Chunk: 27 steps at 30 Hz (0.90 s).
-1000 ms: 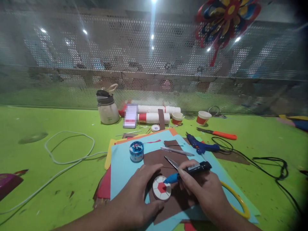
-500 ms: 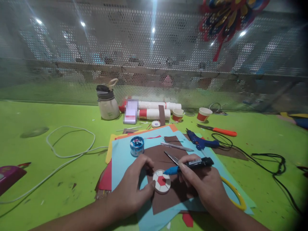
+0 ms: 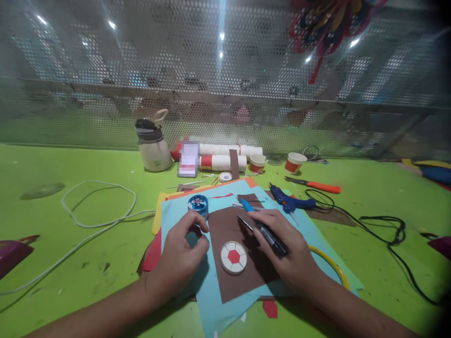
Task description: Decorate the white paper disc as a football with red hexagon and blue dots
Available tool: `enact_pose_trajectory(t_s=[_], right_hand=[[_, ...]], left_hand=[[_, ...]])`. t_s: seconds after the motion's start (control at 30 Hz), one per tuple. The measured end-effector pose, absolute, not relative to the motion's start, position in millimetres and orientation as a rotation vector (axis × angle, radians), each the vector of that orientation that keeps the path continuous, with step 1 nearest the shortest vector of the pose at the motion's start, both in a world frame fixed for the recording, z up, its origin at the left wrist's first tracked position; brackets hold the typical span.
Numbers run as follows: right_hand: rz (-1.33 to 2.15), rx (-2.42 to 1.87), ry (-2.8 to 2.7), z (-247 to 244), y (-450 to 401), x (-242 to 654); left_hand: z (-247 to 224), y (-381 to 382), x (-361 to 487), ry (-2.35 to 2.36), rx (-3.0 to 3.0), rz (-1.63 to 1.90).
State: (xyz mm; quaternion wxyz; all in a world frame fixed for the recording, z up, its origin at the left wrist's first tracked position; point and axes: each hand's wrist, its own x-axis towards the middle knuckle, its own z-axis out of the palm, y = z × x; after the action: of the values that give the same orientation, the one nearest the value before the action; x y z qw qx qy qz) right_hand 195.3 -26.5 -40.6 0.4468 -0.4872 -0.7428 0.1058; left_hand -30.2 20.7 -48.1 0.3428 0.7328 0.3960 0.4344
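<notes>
in the head view, find the white disc with a red hexagon centre lying flat on the brown paper sheet, between left hand and right hand, touched by neither. being round, offers no long axis; lies to the right of the left thumb and to the left of the right hand, looking slightly nearer the left.

holding both hands apart: with the left loosely curled, thumb and forefinger parted on nothing visible, just in front of the small blue tub; with the right gripping the blue-ended black marker, pointed forward across the silver pen. cannot tell whether the right also touches the scissors, seen as a blade and a yellow handle on either side of it.

compared with half a second ago, has drawn the left thumb off the disc's rim and moved back toward the tub. has swung the marker's blue end away from the disc. has left the disc on the brown paper.
</notes>
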Motion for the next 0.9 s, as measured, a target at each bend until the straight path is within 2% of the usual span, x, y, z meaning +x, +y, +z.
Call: enact_pose_trajectory(t_s=[0.33,0.53,0.9], right_hand=[[0.265,-1.21,-1.832,-19.6,-32.1,200.0],[0.537,-1.406,-1.516,-9.0,-40.0,187.3],[0.889,-1.503,-1.419,-32.7,-38.3,186.1]], left_hand=[[-53.1,16.9,-25.6,0.925,2.093,0.766],[-58.6,12.9,-23.9,0.844,2.124,0.723],[-62.1,16.0,-25.0,0.823,2.093,0.557]])
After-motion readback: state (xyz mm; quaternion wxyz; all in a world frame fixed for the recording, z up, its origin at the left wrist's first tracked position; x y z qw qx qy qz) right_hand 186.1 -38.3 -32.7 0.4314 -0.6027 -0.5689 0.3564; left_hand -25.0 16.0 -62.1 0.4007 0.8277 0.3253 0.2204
